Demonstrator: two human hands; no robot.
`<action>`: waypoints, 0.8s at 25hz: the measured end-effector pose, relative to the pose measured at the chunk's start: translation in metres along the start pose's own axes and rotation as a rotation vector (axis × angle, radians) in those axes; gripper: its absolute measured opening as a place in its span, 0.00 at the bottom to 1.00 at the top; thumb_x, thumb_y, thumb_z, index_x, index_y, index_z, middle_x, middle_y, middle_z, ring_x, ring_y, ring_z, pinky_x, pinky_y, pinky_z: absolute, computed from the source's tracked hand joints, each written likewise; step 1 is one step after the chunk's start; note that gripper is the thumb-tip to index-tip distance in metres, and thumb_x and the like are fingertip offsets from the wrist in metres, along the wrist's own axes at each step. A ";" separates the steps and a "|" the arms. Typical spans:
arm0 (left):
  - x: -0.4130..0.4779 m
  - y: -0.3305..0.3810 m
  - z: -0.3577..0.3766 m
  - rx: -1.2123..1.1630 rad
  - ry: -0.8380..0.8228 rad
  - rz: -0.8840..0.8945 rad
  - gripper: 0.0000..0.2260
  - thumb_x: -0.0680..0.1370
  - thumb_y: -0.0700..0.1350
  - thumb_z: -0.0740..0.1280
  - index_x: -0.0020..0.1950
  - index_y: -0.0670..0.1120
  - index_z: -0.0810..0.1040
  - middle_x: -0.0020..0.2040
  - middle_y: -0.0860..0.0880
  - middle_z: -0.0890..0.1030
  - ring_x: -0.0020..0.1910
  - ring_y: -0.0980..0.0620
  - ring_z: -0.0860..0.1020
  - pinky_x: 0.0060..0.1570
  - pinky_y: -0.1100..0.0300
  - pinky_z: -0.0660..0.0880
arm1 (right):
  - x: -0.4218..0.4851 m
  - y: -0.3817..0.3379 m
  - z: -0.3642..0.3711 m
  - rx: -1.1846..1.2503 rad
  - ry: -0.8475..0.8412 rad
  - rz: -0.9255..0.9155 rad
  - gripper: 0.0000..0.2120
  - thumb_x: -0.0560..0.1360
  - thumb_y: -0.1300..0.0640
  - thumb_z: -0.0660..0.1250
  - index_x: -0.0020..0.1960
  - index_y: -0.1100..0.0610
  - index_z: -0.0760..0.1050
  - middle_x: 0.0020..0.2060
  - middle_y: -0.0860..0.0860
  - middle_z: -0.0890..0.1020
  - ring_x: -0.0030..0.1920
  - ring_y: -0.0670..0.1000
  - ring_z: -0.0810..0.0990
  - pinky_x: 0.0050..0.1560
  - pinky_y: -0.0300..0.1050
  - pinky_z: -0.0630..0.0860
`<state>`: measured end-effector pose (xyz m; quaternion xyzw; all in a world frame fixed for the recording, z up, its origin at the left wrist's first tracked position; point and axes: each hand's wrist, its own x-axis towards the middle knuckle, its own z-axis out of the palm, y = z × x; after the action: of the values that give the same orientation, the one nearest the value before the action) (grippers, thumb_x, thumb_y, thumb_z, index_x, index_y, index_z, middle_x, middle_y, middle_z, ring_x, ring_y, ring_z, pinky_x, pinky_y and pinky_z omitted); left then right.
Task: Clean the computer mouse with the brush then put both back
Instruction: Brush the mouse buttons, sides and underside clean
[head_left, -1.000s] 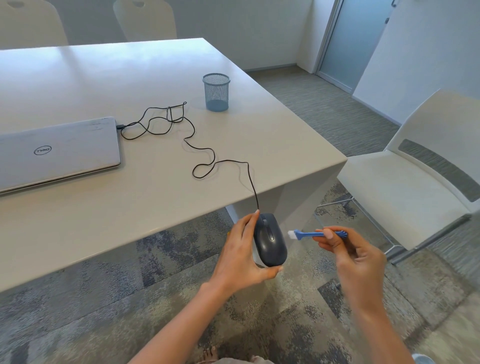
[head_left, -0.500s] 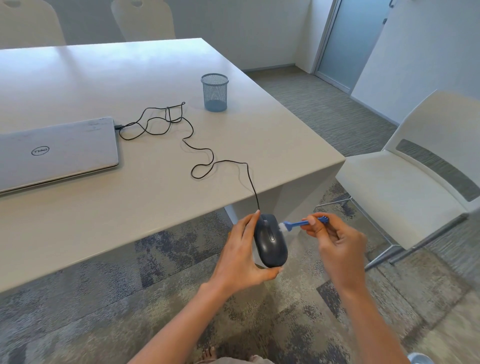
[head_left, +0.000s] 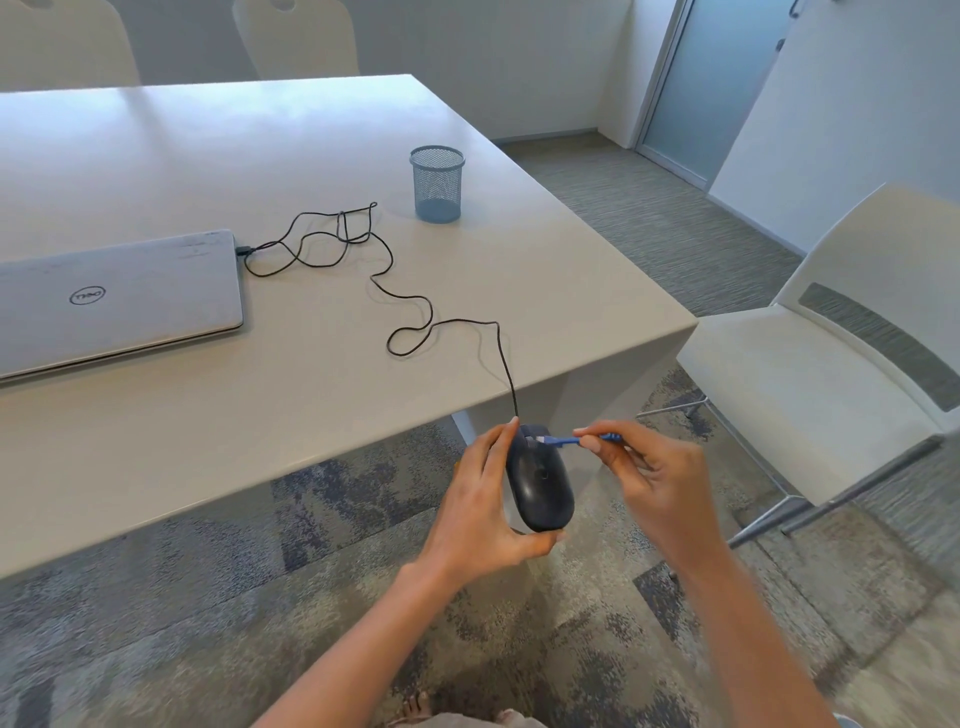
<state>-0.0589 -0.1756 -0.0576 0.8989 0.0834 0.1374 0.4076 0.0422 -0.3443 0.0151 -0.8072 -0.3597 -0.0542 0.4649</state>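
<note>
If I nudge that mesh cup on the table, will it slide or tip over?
The mesh cup looks empty and see-through, so it is probably light and would slide easily on the smooth table. It stands taller than it is wide, so a push near the rim might tip it, and being round it could then roll.

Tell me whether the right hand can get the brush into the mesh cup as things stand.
Probably yes. The right hand grips the brush freely, the mesh cup stands open-topped, and nothing lies between on the table; only the stretch looks long.
</note>
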 end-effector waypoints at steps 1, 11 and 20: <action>0.000 -0.001 -0.001 -0.003 0.005 -0.005 0.54 0.63 0.59 0.79 0.80 0.54 0.50 0.73 0.56 0.59 0.69 0.65 0.57 0.62 0.78 0.53 | -0.006 0.001 -0.003 -0.025 -0.011 -0.012 0.05 0.74 0.61 0.72 0.49 0.58 0.85 0.35 0.46 0.85 0.32 0.42 0.80 0.29 0.38 0.75; 0.006 0.002 -0.001 0.026 0.004 0.011 0.53 0.64 0.59 0.78 0.80 0.50 0.52 0.74 0.52 0.61 0.72 0.56 0.61 0.67 0.61 0.64 | -0.065 -0.017 -0.012 0.044 -0.018 0.043 0.03 0.75 0.56 0.73 0.48 0.51 0.85 0.34 0.42 0.85 0.30 0.42 0.80 0.30 0.35 0.74; 0.004 0.010 -0.001 0.029 -0.046 0.039 0.53 0.66 0.60 0.78 0.80 0.51 0.50 0.74 0.53 0.60 0.69 0.64 0.57 0.62 0.81 0.51 | -0.068 -0.011 -0.018 0.296 0.065 0.224 0.04 0.73 0.54 0.74 0.45 0.45 0.85 0.39 0.49 0.88 0.39 0.55 0.87 0.43 0.58 0.83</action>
<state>-0.0550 -0.1805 -0.0482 0.9091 0.0586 0.1235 0.3935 -0.0098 -0.3913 0.0045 -0.7626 -0.2566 0.0251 0.5932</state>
